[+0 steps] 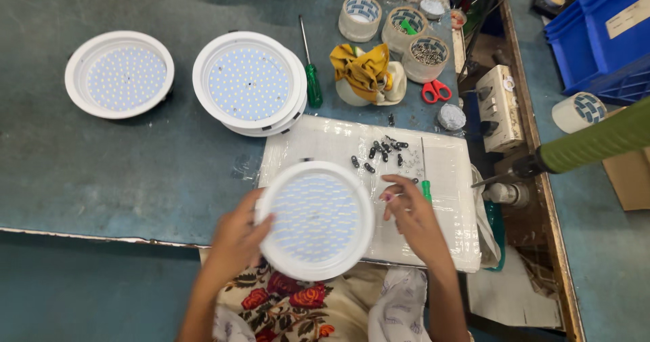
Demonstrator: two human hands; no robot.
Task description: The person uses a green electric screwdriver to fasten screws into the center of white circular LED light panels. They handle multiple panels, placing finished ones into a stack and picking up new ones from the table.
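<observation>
Round white lamp panel (317, 220), face of small light dots up: held at the near edge of the bench (135, 173), partly over a clear plastic sheet (447, 200) and partly over the person's lap. Left hand (237, 237): grip clenched on the panel's left rim, thumb on top. Right hand (414, 217): just right of the panel, fingers pinched together over the sheet; whether a small part sits in the pinch cannot be told. Green-handled screwdriver (425, 179): lying on the sheet, just beside the right hand. Loose black clips (382, 151): scattered on the sheet beyond the panel. Stack of like panels (249, 83) and a single panel (119, 74): farther back on the bench. Second green screwdriver (311, 78), yellow cloth (362, 68), red scissors (436, 90), three round tubs (393, 27): back right.
</observation>
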